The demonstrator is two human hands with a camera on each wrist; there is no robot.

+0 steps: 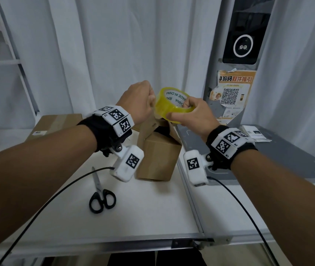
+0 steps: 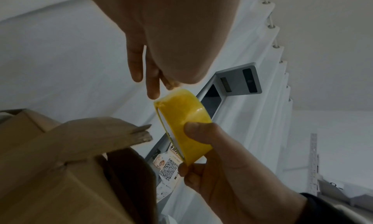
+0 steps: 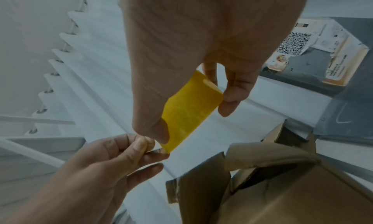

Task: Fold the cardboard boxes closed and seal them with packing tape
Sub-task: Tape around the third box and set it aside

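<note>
The right hand [image 1: 192,114] is gripping the yellow roll of packing tape [image 1: 174,104] in the air above the table, with the thumb lying on the outer band and the fingers hooking through the white core, which is printed MADE IN CHINA. The left hand [image 1: 137,102] is meeting the roll at its left edge; in the right wrist view its thumb and forefinger are pinching a thin clear strip, the tape end [image 3: 159,150], right where it is leaving the roll, while the other fingers are curling loosely below. Directly under the roll a small cardboard box [image 1: 157,156] is standing on the white table [image 1: 149,208], its top flaps sticking up unfolded and showing a dark interior. A second cardboard box [image 1: 55,124], flatter and already carrying a strip of tape along its top, is lying at the far left of the table, well apart from the first. Black-handled scissors [image 1: 101,196] are lying closed on the table near the front of the open box. To the right a grey kiosk [image 1: 235,60] is standing with an orange QR-code poster [image 1: 231,93] stuck to it, and white curtains [image 1: 104,45] are hanging behind
</note>
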